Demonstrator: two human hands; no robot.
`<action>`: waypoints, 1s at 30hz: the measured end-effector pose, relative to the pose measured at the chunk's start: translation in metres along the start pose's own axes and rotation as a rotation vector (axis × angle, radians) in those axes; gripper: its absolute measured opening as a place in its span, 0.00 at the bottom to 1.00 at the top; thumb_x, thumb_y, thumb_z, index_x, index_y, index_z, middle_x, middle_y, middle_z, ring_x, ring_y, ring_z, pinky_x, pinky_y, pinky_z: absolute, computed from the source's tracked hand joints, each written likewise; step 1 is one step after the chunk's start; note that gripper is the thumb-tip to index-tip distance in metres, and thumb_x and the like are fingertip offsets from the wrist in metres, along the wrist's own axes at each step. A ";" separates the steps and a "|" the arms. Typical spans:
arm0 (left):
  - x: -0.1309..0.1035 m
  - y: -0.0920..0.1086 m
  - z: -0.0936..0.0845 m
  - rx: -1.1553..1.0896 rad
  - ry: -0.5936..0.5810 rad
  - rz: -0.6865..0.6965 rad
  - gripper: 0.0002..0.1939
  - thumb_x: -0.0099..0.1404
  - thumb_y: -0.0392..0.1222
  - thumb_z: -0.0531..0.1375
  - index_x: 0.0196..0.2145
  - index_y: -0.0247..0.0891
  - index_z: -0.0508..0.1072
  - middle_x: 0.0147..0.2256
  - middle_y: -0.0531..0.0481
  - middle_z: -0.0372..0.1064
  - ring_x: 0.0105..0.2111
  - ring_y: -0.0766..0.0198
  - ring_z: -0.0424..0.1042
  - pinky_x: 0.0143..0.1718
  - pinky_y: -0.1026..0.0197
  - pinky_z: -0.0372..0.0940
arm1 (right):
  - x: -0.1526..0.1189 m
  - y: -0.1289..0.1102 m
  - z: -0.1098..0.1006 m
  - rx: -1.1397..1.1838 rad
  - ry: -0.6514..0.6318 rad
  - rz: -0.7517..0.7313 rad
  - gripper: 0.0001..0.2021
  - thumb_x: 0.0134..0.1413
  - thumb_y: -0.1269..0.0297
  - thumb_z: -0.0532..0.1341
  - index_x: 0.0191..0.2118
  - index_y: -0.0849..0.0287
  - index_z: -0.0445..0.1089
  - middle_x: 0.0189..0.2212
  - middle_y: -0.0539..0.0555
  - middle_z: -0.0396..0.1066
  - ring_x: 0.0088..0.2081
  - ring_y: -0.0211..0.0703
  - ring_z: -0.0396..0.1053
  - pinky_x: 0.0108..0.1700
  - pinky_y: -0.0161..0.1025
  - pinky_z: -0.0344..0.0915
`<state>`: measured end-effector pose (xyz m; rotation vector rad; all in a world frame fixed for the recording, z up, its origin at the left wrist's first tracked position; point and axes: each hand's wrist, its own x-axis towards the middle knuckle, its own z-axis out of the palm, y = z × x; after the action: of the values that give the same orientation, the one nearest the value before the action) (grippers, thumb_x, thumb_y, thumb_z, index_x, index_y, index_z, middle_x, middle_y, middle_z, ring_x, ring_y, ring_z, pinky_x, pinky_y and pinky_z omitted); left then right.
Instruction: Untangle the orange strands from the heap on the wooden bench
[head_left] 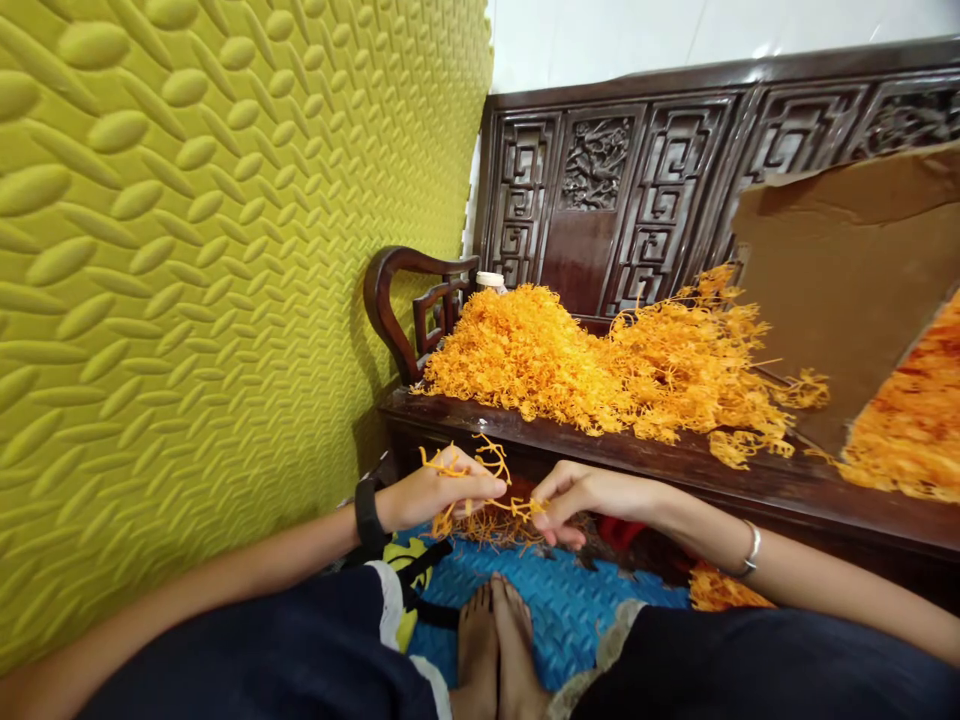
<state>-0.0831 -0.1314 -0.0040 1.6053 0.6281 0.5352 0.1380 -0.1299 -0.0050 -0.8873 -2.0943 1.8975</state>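
Observation:
Between the thumb and fingers of my left hand is a thin, branching orange plastic sprig, its curled twigs sticking out above the hand. My right hand pinches the right end of an orange strand that runs across from the left hand. Both hands are held just in front of the bench edge, a short way apart. Beyond them, a large heap of similar orange sprigs lies on the dark wooden bench. The fingertips of my right hand partly hide the strand's end.
A brown cardboard sheet leans on the bench at right, with more orange pieces beside it. A white-lidded container stands behind the heap. A yellow foam mat covers the left side; a blue mat lies under my feet.

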 end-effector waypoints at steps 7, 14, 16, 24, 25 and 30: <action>-0.020 0.020 -0.033 -0.285 0.433 0.360 0.24 0.57 0.42 0.57 0.12 0.36 0.50 0.11 0.61 0.40 0.12 0.77 0.42 0.17 0.66 0.41 | -0.027 0.032 -0.028 -0.430 0.041 0.093 0.13 0.49 0.60 0.59 0.28 0.67 0.74 0.19 0.50 0.66 0.21 0.33 0.61 0.26 0.31 0.57; -0.010 0.019 -0.027 -0.314 0.281 0.330 0.19 0.61 0.42 0.56 0.16 0.34 0.59 0.16 0.57 0.51 0.16 0.75 0.52 0.20 0.67 0.49 | -0.027 0.017 -0.066 -0.504 1.073 -0.249 0.16 0.48 0.52 0.59 0.28 0.63 0.72 0.29 0.56 0.72 0.33 0.44 0.68 0.37 0.39 0.63; -0.007 0.020 -0.023 -0.333 0.253 0.321 0.16 0.61 0.45 0.56 0.20 0.33 0.63 0.19 0.57 0.55 0.17 0.74 0.56 0.21 0.67 0.51 | -0.024 0.004 -0.079 -0.468 1.248 -0.358 0.14 0.47 0.54 0.60 0.29 0.61 0.72 0.28 0.55 0.72 0.31 0.44 0.68 0.35 0.39 0.64; -0.003 0.022 -0.020 -0.504 0.126 0.258 0.22 0.61 0.55 0.53 0.41 0.33 0.70 0.39 0.45 0.67 0.28 0.65 0.69 0.22 0.66 0.60 | -0.006 -0.031 -0.158 -1.097 1.762 -0.671 0.13 0.56 0.62 0.51 0.38 0.62 0.70 0.34 0.59 0.69 0.37 0.45 0.65 0.43 0.44 0.62; -0.002 0.021 -0.019 -0.507 0.107 0.259 0.23 0.61 0.55 0.53 0.44 0.33 0.69 0.42 0.43 0.66 0.30 0.63 0.70 0.23 0.66 0.61 | -0.002 -0.032 -0.169 -1.113 1.764 -0.617 0.13 0.56 0.64 0.50 0.39 0.62 0.69 0.34 0.59 0.68 0.38 0.46 0.65 0.44 0.45 0.61; -0.002 0.020 -0.018 -0.507 0.125 0.296 0.24 0.58 0.47 0.59 0.50 0.34 0.67 0.55 0.40 0.58 0.39 0.61 0.69 0.28 0.68 0.64 | 0.017 -0.025 -0.206 -0.785 1.639 -0.215 0.19 0.42 0.72 0.56 0.45 0.66 0.65 0.36 0.62 0.65 0.41 0.52 0.64 0.46 0.50 0.59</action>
<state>-0.0942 -0.1210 0.0179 1.1905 0.3082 0.9391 0.2213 0.0527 0.0496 -1.4421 -1.4684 -0.1693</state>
